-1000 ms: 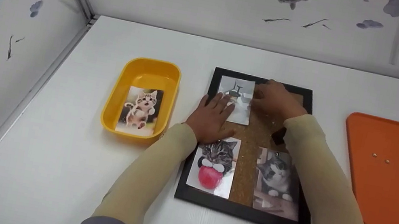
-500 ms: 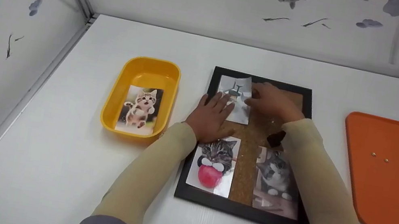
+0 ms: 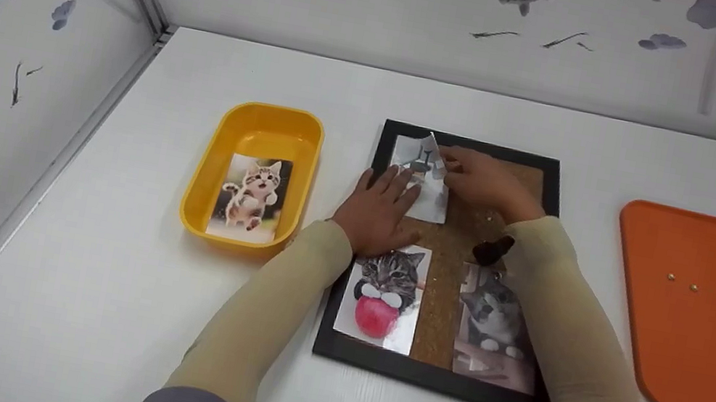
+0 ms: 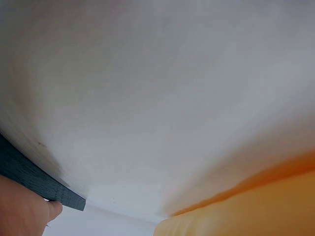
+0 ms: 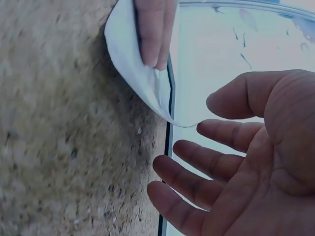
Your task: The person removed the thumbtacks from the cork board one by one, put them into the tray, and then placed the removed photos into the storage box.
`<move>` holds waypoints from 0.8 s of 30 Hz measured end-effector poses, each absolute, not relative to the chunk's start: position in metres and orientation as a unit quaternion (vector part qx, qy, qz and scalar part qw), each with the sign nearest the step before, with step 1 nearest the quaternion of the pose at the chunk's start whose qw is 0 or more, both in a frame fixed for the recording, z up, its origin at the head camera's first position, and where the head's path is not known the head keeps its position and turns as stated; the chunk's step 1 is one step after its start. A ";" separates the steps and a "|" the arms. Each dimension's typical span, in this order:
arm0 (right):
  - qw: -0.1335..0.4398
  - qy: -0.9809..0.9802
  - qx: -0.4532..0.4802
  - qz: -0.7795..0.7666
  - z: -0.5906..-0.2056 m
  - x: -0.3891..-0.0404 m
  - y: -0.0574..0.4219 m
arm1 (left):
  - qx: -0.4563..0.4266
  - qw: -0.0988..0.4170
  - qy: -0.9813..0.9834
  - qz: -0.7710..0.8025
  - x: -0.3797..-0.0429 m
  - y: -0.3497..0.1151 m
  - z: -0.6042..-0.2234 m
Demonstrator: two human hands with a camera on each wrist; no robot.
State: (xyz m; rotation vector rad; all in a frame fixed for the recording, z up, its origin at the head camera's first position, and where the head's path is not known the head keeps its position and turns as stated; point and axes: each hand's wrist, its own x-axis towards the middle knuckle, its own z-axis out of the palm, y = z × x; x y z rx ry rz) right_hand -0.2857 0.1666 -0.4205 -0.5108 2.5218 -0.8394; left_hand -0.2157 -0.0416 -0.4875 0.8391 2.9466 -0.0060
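A black-framed cork board (image 3: pixel 441 334) lies on the table with three photos on it. My left hand (image 3: pixel 374 215) rests on it with spread fingers, fingertips over the lower left of the upper-left photo (image 3: pixel 432 199). My right hand (image 3: pixel 486 183) pinches that photo's upper-right corner, which is raised and bent leftward. In the right wrist view, the right hand (image 5: pixel 241 162) has the corner between thumb and index fingertips, and the photo's white back (image 5: pixel 130 64) shows. Below are a photo of a cat with a pink ball (image 3: pixel 379 308) and a grey-and-white cat photo (image 3: pixel 496 336).
A yellow tray (image 3: pixel 271 149) with a kitten photo (image 3: pixel 250 199) stands left of the board. An orange tray (image 3: pixel 706 358) bearing two small gold pins (image 3: pixel 694 288) lies to the right. White walls (image 3: pixel 392 8) printed with fish rise around the table.
The upper-right corner of the upper-left photo has lifted and bent over to the left. My right hand has moved left with it. My left hand has stayed in place.
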 end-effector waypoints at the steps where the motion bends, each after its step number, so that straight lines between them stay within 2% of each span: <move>1: 0.221 0.907 -0.183 -0.307 -0.419 -0.285 0.166 | 0.274 0.039 0.961 -0.001 -0.216 -0.042 -0.487; 13: 0.296 0.824 -0.137 -0.464 -0.416 -0.282 0.165 | 0.277 0.035 0.960 -0.010 -0.216 -0.042 -0.488; 24: 0.299 0.749 -0.052 -0.589 -0.425 -0.282 0.169 | 0.274 0.037 0.961 -0.009 -0.214 -0.042 -0.486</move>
